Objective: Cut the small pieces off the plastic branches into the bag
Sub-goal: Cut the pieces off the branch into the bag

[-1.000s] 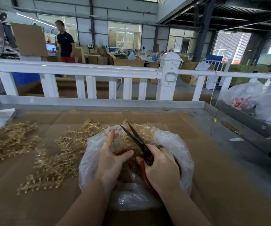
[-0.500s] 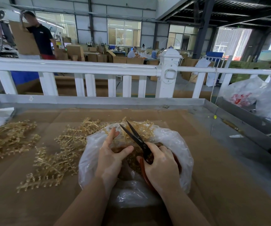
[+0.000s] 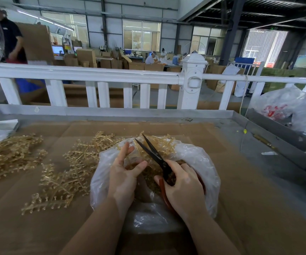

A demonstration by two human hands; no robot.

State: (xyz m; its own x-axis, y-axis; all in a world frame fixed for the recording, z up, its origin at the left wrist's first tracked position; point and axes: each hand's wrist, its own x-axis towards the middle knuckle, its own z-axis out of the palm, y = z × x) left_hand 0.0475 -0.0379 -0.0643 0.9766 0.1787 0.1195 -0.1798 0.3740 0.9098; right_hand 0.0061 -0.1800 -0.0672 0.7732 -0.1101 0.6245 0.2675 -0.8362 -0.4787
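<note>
Plastic branch (image 3: 139, 151) pinched in left hand (image 3: 123, 178) fingers over bag (image 3: 203, 162); right hand (image 3: 183, 184) gripping open scissors (image 3: 154, 153).

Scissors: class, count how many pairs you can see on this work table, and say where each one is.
1. The scissors are in the right hand, blades open over the plastic bag. Others could be hidden under the branches.

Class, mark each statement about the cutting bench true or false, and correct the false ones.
1. The right hand holds scissors with open blades. True.
2. The clear plastic bag lies under both hands. True.
3. The scissors have blue handles. False: the handles are red.
4. Loose gold plastic branches lie to the right of the bag. False: they lie to its left.
5. The left hand rests flat on the cardboard. False: it is over the bag, by the branch being cut.
</note>
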